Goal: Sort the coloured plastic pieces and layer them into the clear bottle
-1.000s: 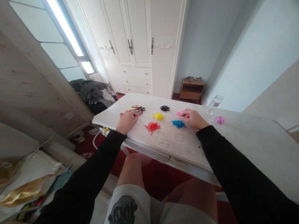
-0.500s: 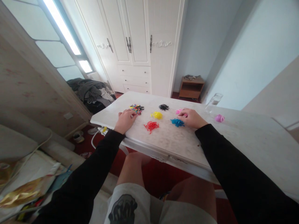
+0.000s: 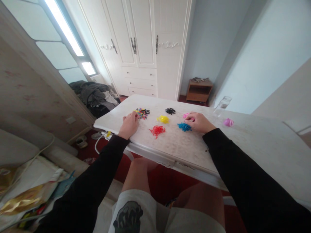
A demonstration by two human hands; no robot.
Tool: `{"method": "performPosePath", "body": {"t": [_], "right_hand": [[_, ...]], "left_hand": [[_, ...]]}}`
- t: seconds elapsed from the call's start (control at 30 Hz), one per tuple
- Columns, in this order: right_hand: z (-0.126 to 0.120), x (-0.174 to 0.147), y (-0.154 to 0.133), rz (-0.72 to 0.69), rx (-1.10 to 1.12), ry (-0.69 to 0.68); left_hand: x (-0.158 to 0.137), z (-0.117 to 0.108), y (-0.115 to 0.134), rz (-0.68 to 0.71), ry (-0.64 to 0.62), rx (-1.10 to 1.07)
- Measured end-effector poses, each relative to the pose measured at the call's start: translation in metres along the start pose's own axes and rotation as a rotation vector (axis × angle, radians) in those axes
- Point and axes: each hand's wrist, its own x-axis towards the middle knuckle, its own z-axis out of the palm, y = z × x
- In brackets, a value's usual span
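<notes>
Where the left hand half-curls its fingers at a multicoloured pile of slim strips, any grip is hidden; rightward lie red strips, yellow strips, black strips, blue strips, then pink strips at the right hand's nearly closed fingers, hold unclear; the white bench spreads wide beyond.

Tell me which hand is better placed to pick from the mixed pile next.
Probably the left hand: it is at the edge of the mixed pile, while the right hand is farther away, by the pink pile and blue pile.
</notes>
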Motion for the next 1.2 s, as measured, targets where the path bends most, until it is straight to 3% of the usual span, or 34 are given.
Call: {"method": "performPosePath", "body": {"t": [0.73, 0.87, 0.97, 1.1, 1.2], "right_hand": [[0.001, 0.0, -0.004, -0.021, -0.026, -0.002], [0.002, 0.001, -0.004, -0.013, -0.024, -0.014], [0.001, 0.0, -0.003, -0.006, -0.028, -0.013], [0.0, -0.001, -0.003, 0.027, -0.034, -0.014], [0.0, -0.001, -0.001, 0.026, -0.029, -0.014]], "left_hand": [[0.001, -0.002, -0.001, 0.124, 0.079, -0.181], [0.012, -0.01, 0.022, 0.156, 0.03, -0.302], [0.038, -0.007, 0.053, 0.269, 0.03, -0.334], [0.086, 0.022, 0.092, 0.386, 0.013, -0.394], [0.113, 0.048, 0.103, 0.398, -0.042, -0.389]]}}
